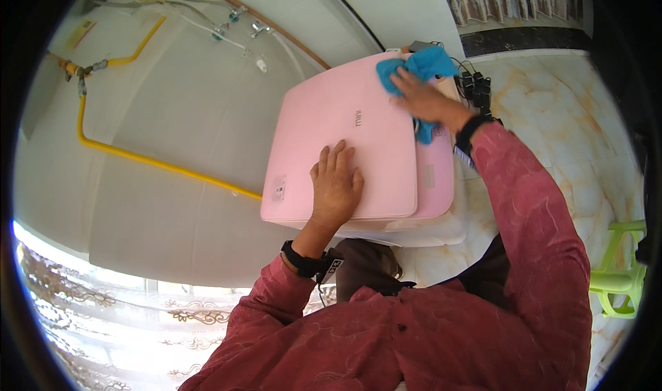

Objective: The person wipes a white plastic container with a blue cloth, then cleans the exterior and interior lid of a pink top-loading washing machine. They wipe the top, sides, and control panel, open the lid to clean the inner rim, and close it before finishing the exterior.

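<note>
A pink lid tops what looks like a small washing machine with a white lower body. My left hand rests palm down near the front middle of this lid, fingers slightly spread and holding nothing. At the far right edge, my right hand presses a crumpled blue cloth against the lid. Part of the cloth hangs over onto the lilac-pink panel along the machine's right side. My right hand is slightly blurred and covers some of the cloth. A printed label sits at the lid's left corner.
Along the tiled wall at left runs a yellow pipe. Water taps and a long wooden stick are beyond the machine. Black power adapters with cables lie to its right. A green plastic stool stands on the marbled floor.
</note>
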